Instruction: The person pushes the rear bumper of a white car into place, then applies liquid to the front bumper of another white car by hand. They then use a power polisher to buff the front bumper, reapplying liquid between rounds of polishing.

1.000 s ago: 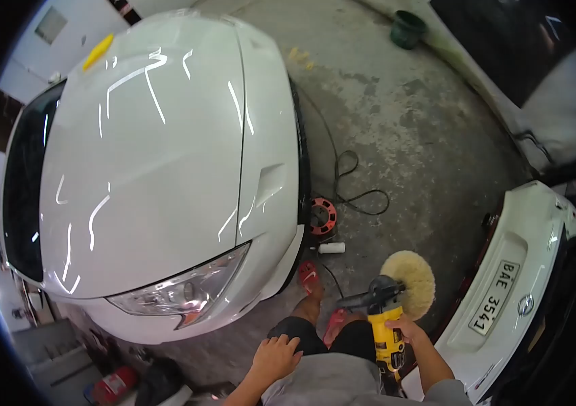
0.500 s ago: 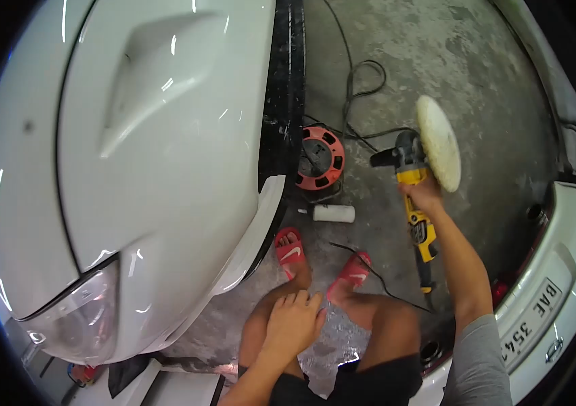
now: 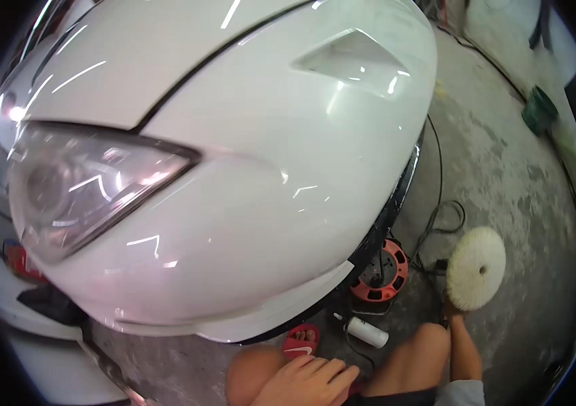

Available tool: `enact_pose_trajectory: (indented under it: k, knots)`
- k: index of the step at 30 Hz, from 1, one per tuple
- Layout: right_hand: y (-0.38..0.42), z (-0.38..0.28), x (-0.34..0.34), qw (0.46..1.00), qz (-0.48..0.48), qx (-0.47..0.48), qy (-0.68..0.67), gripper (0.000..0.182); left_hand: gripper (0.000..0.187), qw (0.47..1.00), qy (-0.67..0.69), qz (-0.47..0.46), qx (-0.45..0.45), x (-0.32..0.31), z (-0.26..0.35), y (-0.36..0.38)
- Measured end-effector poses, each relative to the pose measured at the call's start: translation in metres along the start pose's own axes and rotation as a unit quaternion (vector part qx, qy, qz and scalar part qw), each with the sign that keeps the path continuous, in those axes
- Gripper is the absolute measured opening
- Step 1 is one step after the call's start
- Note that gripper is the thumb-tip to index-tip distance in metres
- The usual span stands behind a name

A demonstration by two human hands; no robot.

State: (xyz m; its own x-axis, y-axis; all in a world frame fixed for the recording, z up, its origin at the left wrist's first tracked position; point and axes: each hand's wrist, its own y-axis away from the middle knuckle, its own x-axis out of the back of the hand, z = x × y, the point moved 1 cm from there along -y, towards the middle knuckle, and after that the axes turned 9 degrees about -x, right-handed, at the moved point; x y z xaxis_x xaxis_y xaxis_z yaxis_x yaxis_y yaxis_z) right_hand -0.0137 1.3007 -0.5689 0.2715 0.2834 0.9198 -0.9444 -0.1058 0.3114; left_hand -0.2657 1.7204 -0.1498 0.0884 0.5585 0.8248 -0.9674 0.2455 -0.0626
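The polisher is in my right hand (image 3: 455,311), at the lower right of the head view. Its round cream-white polishing pad (image 3: 467,271) faces up towards me, tilted, and hides most of the machine's body and much of that hand. My left hand (image 3: 305,380) lies loosely near my knee at the bottom edge, back upward, fingers extended and nothing visible in them. Nearest to both hands stands the white car's front bumper (image 3: 234,250), glossy with light reflections. A white bottle (image 3: 367,333) lies on its side on the floor between my hands.
An orange-red and black cable reel (image 3: 399,271) stands beside the bumper. From it a black cord (image 3: 441,169) loops across the concrete floor (image 3: 484,162). A green bucket (image 3: 540,111) is by the far wall. The car's headlight (image 3: 91,183) is at left.
My view has swung left and up towards the car's front. The polisher has turned so its pad face shows, covering the yellow body. My left hand stays near my knee.
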Motion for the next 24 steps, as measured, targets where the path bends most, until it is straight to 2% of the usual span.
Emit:
enact_pose_trajectory:
  k: [2,7,8,9,11,13,15,16,18,22,24]
  knots:
    - [-0.003,-0.016,0.021,0.999,-0.012,-0.017,-0.035,0.064,0.022,1.0,-0.016,0.018,0.018,-0.01,0.012,0.005]
    - [0.016,-0.023,0.055,0.992,0.015,-0.041,-0.122,0.064,0.016,0.985,-0.028,0.151,0.072,-0.01,0.03,0.024]
    - [0.016,-0.025,0.064,0.987,0.027,-0.045,-0.149,0.064,0.03,0.988,-0.098,0.107,0.048,-0.005,0.025,0.035]
    - [0.017,-0.025,0.071,0.983,0.038,-0.052,-0.173,0.064,0.021,0.984,-0.141,0.108,-0.021,0.018,0.012,0.031]
    - [0.034,-0.023,0.086,0.976,0.048,-0.067,-0.2,0.064,0.017,0.955,-0.255,0.12,-0.096,0.069,-0.001,0.013]
    - [0.045,-0.02,0.094,0.972,0.045,-0.076,-0.217,0.064,0.019,0.936,-0.298,0.132,-0.133,0.114,0.013,-0.029]
    - [0.05,-0.017,0.097,0.969,0.053,-0.079,-0.226,0.064,0.02,0.913,-0.34,0.157,-0.16,0.119,0.018,-0.052]
    - [0.05,-0.019,0.1,0.969,0.058,-0.08,-0.226,0.064,0.02,0.917,-0.332,0.156,-0.155,0.111,0.016,-0.053]
    - [0.047,-0.021,0.103,0.965,0.074,-0.081,-0.239,0.064,0.029,0.883,-0.396,0.215,-0.134,0.106,0.007,-0.055]
    - [0.049,-0.026,0.106,0.96,0.08,-0.086,-0.255,0.064,0.039,0.883,-0.42,0.2,-0.063,0.091,-0.002,-0.042]
    - [0.049,-0.028,0.109,0.959,0.083,-0.085,-0.258,0.064,0.054,0.878,-0.438,0.191,-0.036,0.096,-0.004,-0.054]
